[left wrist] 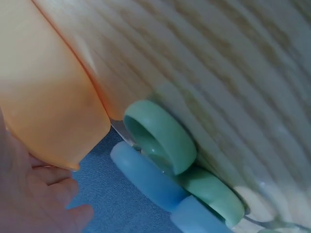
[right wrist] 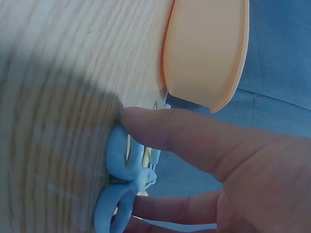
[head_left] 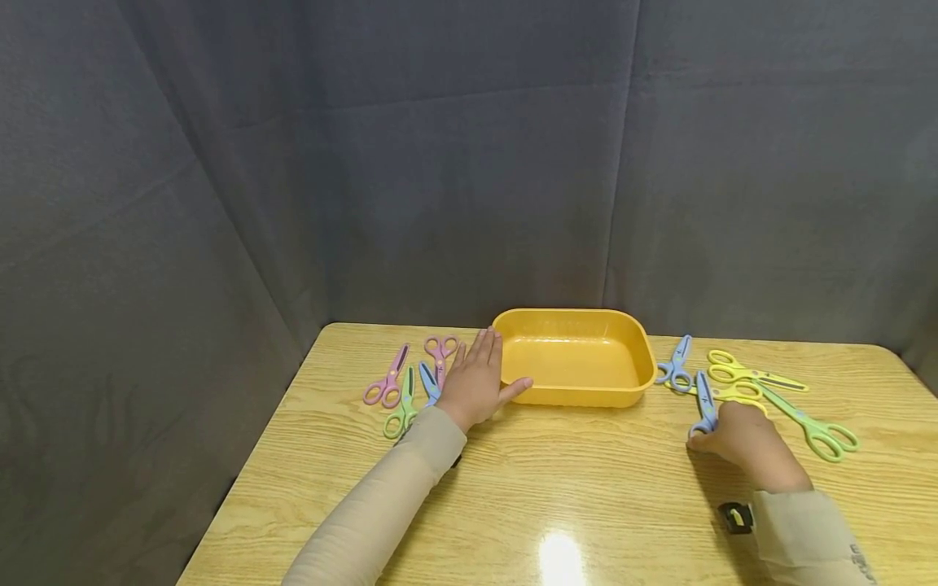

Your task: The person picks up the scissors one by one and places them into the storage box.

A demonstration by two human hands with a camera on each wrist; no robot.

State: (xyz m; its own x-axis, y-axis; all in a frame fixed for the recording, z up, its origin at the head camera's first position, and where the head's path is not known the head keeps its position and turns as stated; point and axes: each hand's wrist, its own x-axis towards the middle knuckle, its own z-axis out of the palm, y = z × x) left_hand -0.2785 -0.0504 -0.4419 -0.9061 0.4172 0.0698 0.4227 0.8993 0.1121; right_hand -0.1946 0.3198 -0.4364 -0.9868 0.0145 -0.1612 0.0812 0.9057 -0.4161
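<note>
At the right side of the wooden table (head_left: 623, 464), we see a pair of blue scissors (head_left: 705, 396), handles toward the near edge, pinched at the loops between thumb and fingers of a person's right hand (head_left: 751, 443). The loops touch the wood in the right wrist view. Just beyond lie a second blue pair (head_left: 677, 366), beside the yellow tray (head_left: 575, 397), two overlapping yellow pairs (head_left: 755, 376), and green scissors (head_left: 809, 423) slanting toward the right edge.

The tray stands at the far edge, right of its middle. Against its left wall rests the left hand (head_left: 476, 382), fingers straight, thumb spread out along the front rim. Beside that hand, near the far left corner, we count two pink pairs (head_left: 392, 376), a green pair (head_left: 407, 399) and a blue pair (head_left: 430, 382), partly hidden by the hand.

Between the two hands, a wide stretch of wood grain gives room from the tray's front wall to the near edge. Behind the far edge, a dark curtain (head_left: 469, 187) hangs in folds.
</note>
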